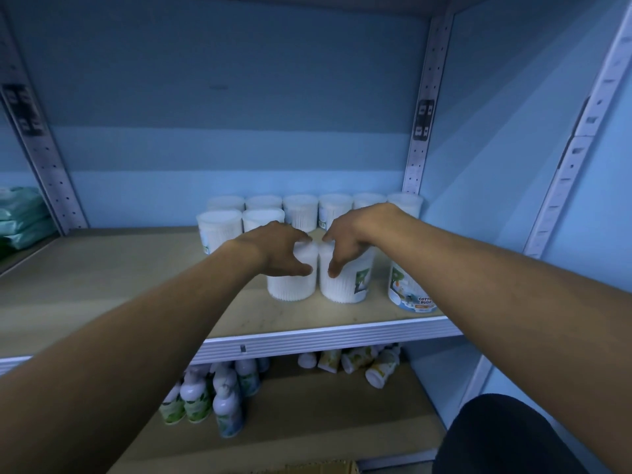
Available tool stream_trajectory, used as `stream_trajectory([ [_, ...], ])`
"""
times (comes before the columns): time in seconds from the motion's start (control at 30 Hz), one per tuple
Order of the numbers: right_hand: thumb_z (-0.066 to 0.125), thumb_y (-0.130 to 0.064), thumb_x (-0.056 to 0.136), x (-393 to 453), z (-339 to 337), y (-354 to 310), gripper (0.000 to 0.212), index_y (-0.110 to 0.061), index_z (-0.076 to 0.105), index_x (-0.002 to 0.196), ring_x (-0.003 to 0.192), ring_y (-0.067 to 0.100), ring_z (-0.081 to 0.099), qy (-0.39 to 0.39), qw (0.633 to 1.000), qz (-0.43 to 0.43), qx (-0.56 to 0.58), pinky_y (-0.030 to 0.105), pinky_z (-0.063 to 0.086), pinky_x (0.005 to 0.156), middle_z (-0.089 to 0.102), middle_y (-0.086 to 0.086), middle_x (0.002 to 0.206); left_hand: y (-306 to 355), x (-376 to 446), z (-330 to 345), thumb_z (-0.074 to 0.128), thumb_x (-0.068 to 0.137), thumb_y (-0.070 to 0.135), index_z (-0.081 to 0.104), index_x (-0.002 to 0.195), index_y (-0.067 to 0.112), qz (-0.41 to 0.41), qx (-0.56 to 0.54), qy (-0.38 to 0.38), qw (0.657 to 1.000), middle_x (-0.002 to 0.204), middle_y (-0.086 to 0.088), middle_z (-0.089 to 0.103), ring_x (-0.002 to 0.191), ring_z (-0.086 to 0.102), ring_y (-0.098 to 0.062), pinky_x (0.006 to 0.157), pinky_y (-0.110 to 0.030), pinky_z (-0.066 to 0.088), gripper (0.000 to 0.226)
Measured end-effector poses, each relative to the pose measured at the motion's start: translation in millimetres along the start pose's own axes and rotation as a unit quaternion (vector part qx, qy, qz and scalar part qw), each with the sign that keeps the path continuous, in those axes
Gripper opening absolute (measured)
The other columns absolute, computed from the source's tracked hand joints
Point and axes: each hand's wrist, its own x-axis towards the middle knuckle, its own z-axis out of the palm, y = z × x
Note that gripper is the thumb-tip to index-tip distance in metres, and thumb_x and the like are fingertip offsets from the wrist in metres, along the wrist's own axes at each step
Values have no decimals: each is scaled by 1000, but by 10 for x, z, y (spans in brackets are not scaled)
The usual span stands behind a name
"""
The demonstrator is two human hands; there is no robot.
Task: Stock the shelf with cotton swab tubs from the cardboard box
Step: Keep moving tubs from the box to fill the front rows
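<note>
Two cotton swab tubs were observed standing upright, side by side and nearly touching, on the shelf [136, 285] toward its front edge and right of centre. The left hand [277, 249] was placed over the left tub [291, 280], with thumb and fingers curled around its upper part from above. The right hand [345, 239] was placed likewise over the right tub [345, 282], fingers bent down over the lid and the thumb laid against the near side of the tub (the label faced right). Both tubs were seen resting on the shelf board.

A third labelled tub [407, 292] was noted near the front right corner of the shelf, partly hidden behind the right forearm. A back row of tubs [301, 208] was recorded along the rear edge, running toward the right rear corner, with two further tubs [220, 229] set just in front of that row at its left end.

Green packets [20, 217] were seen at the far left, beyond the perforated upright. On the lower shelf [307, 405], upright bottles [225, 401] were grouped at the left and several small bottles [362, 362] lay tipped over at the rear. A strip of cardboard [307, 468] was visible at the bottom edge of the view; its contents could not be told.
</note>
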Motion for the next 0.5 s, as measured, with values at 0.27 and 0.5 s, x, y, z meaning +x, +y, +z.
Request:
stream_trajectory([
  [0.27, 89, -49, 64, -117, -91, 133, 110, -19, 33, 154, 126, 31, 55, -30, 999, 4, 28, 44, 49, 103, 43, 4, 154, 47, -68, -88, 59, 84, 65, 25, 155, 26, -27, -13, -31, 999, 158, -2, 33, 142, 36, -23, 110, -37, 36, 88],
  [0.5, 86, -23, 74, -120, 13, 252, 101, -39, 26, 154, 124, 29, 57, -30, 996, -51, 70, 41, 49, 102, 33, 2, 158, 91, -51, -98, 56, 80, 74, 44, 145, 16, -81, -6, -36, 996, 148, -6, 47, 132, 48, -24, 100, -35, 43, 88],
])
